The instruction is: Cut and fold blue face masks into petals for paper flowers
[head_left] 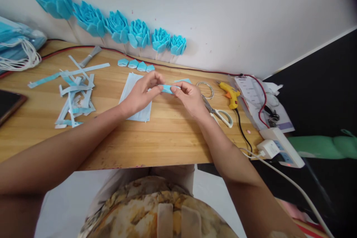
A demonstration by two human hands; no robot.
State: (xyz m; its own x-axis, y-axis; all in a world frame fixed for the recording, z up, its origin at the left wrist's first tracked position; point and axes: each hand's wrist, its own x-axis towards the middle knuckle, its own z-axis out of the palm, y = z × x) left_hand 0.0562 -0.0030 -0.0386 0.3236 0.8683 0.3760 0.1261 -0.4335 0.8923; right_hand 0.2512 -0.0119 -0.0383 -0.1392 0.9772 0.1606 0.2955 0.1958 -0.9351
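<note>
Small folded blue piece (167,89), left fingers (156,90) pinching one end, right fingers (177,92) pinching the other, middle showing between them, above the table (167,139), right of a pale blue sheet (142,112).

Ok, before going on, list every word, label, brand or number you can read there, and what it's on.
No text can be read with certainty.
Papers: lines of print, too small and blurred to read.
Glue gun: small red patch, any lettering on it too small to read.
Power strip: a red light shows, no legible marking.
Blue piece in both hands: no text seen.
</note>
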